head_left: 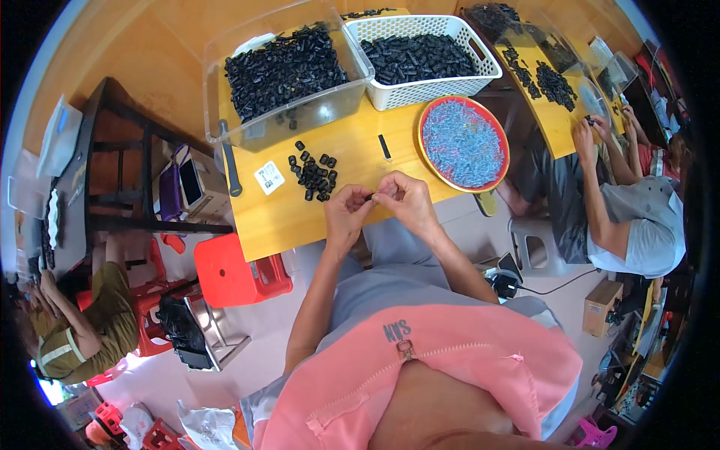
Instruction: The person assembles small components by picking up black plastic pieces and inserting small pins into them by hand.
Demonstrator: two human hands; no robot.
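Note:
My left hand point(347, 215) pinches a small black plastic part point(370, 197) above the front edge of the yellow table. Close against it, my right hand point(406, 201) has thumb and finger pressed together at the same part; whatever lies between those fingertips is too small to make out. Just beyond the left hand, several short black plastic cylinders point(313, 176) lie in a loose pile. A thin black strip with a metal end point(385, 147) rests beyond the right hand. To the right stands a round red-rimmed tray point(504, 142) full of tiny bluish clear pieces.
A clear plastic bin point(300, 109) and a white perforated basket point(420, 96), both filled with black parts, stand at the back. A white label point(269, 178) and a long dark tool point(230, 159) lie left. Red stool point(229, 271) at left; co-workers sit on both sides.

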